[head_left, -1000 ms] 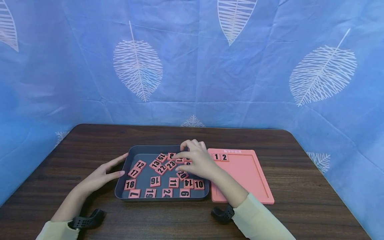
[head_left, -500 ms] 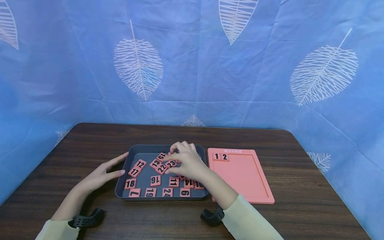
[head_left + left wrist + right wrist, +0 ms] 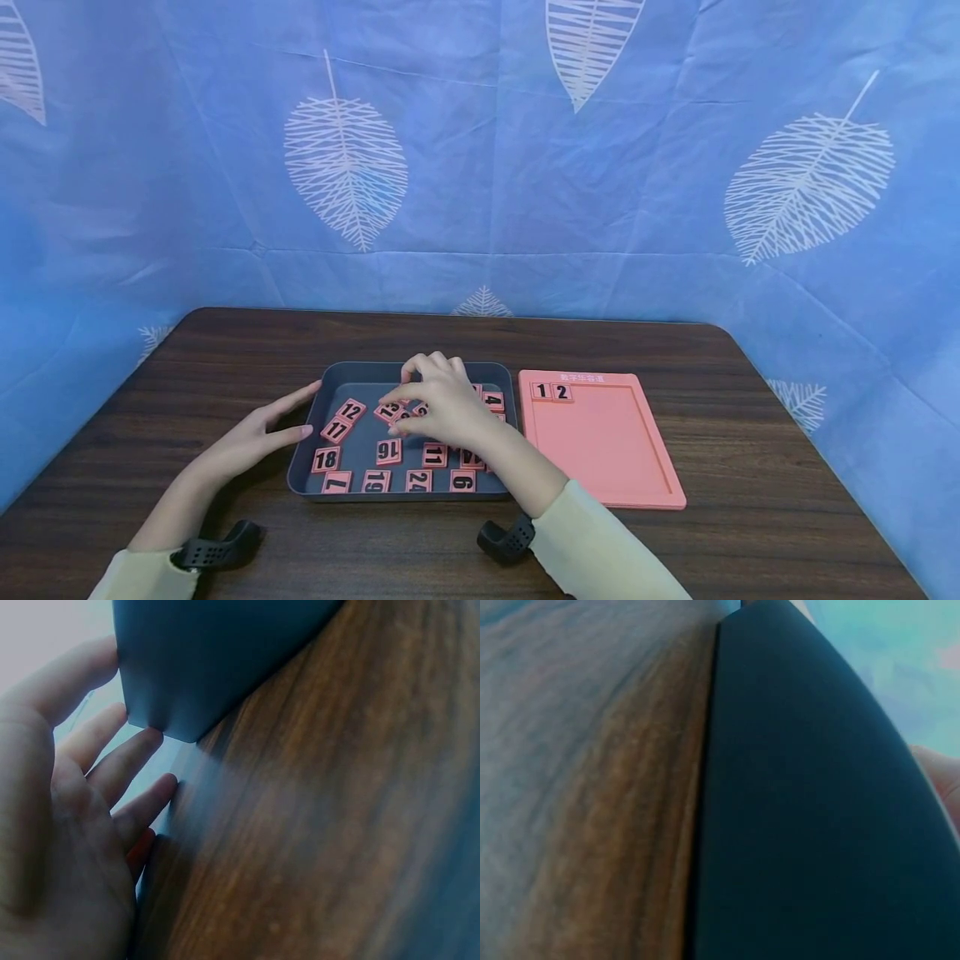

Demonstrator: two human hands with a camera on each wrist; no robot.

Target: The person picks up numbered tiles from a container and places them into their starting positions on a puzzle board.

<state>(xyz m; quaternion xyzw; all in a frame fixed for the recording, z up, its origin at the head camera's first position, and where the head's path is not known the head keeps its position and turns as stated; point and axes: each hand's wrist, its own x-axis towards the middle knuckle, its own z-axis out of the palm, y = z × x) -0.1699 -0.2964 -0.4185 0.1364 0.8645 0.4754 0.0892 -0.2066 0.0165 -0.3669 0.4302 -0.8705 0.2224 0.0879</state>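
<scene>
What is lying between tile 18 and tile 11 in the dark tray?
Tile 16 lies between tile 18 and tile 11, with bare tray floor on each side; the head view shows this.

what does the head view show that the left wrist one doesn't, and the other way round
Only the head view: the numbered tiles, the pink board and the right hand.

Only the left wrist view: the palm side of the left hand, with fingers that the head camera cannot see.

Both: the left hand against the dark tray, and the wooden table.
</scene>
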